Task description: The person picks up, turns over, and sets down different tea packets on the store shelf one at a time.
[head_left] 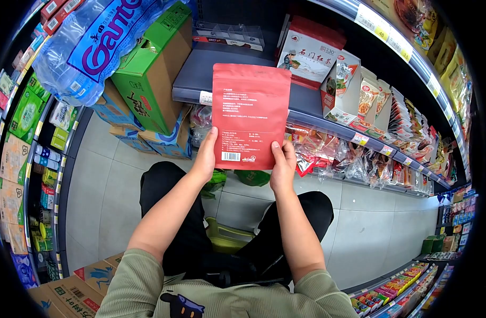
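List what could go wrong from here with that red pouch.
Slip: the left fingers and right fingers hold the red pouch only by its lower side edges, so a loosened grip might drop it to the floor.

Bump: the open display box sits at the shelf's front edge; a rightward swing could knock it.

Tilt: with its top unsupported, the pouch may tip if one side lets go.
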